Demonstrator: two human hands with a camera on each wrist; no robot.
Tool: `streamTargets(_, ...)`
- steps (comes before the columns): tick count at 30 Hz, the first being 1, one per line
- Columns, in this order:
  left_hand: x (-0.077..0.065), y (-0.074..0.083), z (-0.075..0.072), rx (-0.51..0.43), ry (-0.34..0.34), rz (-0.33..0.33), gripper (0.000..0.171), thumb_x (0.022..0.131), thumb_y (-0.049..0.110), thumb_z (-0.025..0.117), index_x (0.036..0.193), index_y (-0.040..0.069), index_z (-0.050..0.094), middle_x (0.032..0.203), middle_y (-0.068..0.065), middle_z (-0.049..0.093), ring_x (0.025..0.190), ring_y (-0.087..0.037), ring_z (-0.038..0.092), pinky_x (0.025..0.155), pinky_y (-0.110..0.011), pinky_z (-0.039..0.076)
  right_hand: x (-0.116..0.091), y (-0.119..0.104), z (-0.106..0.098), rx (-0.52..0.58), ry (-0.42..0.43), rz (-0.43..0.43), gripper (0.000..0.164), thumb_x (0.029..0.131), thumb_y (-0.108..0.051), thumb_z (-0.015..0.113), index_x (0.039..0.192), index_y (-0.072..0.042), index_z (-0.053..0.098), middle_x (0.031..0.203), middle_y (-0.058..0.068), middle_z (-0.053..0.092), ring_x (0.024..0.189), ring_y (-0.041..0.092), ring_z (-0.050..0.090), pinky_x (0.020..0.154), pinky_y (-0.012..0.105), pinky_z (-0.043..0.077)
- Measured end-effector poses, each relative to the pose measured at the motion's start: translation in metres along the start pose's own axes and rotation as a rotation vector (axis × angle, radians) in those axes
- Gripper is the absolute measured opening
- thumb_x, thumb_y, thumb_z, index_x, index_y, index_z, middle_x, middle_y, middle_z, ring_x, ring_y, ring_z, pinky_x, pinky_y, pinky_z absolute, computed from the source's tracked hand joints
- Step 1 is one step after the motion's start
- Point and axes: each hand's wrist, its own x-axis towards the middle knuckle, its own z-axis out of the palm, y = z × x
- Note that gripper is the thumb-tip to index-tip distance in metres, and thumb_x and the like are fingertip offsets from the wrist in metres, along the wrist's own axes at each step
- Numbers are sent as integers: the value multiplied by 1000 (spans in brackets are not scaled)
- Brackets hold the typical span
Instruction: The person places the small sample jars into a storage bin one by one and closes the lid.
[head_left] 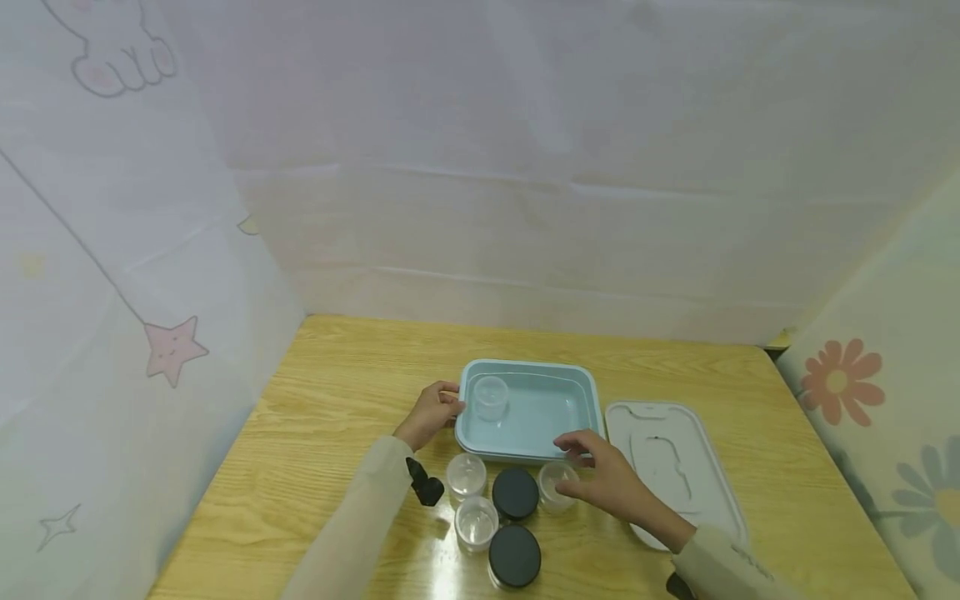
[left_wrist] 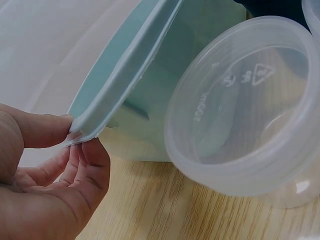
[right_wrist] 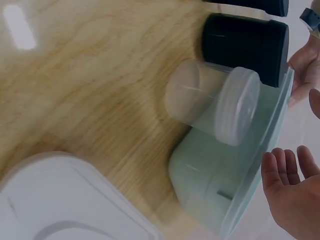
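A light-blue plastic tub (head_left: 540, 412) stands on the wooden table. My left hand (head_left: 431, 411) is at its left side, thumb and fingers pinching the rim (left_wrist: 107, 110) in the left wrist view. Inside the tub, toward the left, is a clear plastic jar (head_left: 491, 398). My right hand (head_left: 611, 481) hovers by the tub's front right corner, fingers loosely spread and holding nothing. Just beneath it another clear jar (head_left: 557, 486) stands with a translucent lid (right_wrist: 237, 105). In the right wrist view, the fingers appear near the tub's rim; whether they touch it I cannot tell.
Two more clear jars (head_left: 467, 475) stand in front of the tub, beside two black-lidded jars (head_left: 515, 493). A white tub lid (head_left: 675, 458) lies flat on the table to the right. Printed cloth walls (head_left: 525, 250) enclose the back and sides.
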Motion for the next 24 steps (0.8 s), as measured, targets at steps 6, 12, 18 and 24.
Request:
streamTargets(6,-1,0,0,4,1,7,34,93,2,55,126,-4,46,92,-8,49,77,-17,57,72,-31,54,-9,4,1,9,-6,26,50,74,-11,81,117,-2,57,113,9,62,100,29,61,86,41,53)
streamTargets(12,-2,1,0,-3,9,-10,35,93,2,55,126,-3,47,94,-9,49,78,-17,57,73,-31,54,-16,6,0,9,-12,-8,49,76,-13,79,118,-1,58,116,11,63,104,31,61,89,43,52)
streamTargets(18,-1,2,1,6,15,-8,35,93,2,55,127,-4,46,94,-9,49,78,-17,57,73,-31,54,-20,7,-1,-12,-12,-2,48,77,-15,79,118,-1,59,117,14,65,107,34,61,91,43,50)
streamTargets(24,1,0,0,10,15,-8,35,94,2,55,127,-5,46,93,-9,49,78,-16,56,72,-31,53,-22,11,1,-27,-14,8,50,76,-16,80,119,-1,59,117,14,65,108,34,60,91,43,51)
